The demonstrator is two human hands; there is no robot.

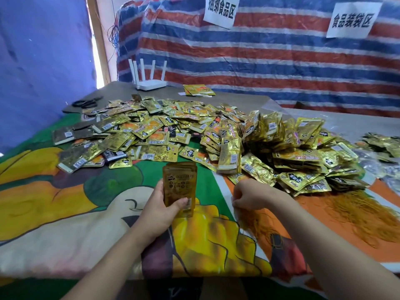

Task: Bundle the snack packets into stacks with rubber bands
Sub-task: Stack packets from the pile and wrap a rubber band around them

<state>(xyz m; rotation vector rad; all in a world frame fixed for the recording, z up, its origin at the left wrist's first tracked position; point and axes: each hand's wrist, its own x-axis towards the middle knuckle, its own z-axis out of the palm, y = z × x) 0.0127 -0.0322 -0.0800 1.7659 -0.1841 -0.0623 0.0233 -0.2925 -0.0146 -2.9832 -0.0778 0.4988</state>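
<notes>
My left hand [161,210] grips an upright stack of gold snack packets [180,182] above the patterned cloth, thumb across its lower front. My right hand [249,194] is curled with its fingertips down at the near edge of a loose spread of thin orange rubber bands [355,215]; whether it pinches a band I cannot tell. A big heap of loose gold packets [151,128] covers the middle of the table. Bundled stacks [287,146] are piled to the right of it.
A colourful cartoon cloth [65,202] covers the near table. Black scissors [87,102] and a white router [150,83] sit at the far left. A few packets [198,90] lie at the back. More packets in clear bags [383,148] lie at the right edge.
</notes>
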